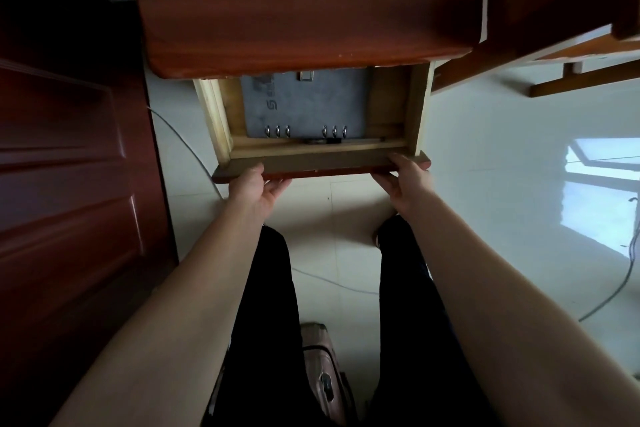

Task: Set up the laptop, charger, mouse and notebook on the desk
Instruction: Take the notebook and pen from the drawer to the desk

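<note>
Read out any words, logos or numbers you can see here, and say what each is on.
"S" or "5", cannot tell which: one sideways character on the grey notebook in the open drawer.
A dark mark beside it on the cover: too blurred to read.
No other text visible.

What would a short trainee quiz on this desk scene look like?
1. True or false: the grey ring-bound notebook lies on top of the red-brown wooden desk.
2. What do the left hand and the right hand grip? A) the open wooden drawer's front panel B) a laptop C) a mouse
3. Fill in: the notebook's metal rings number ____.

Key: 1 false, it lies inside the drawer; 2 A; 3 six.
</note>
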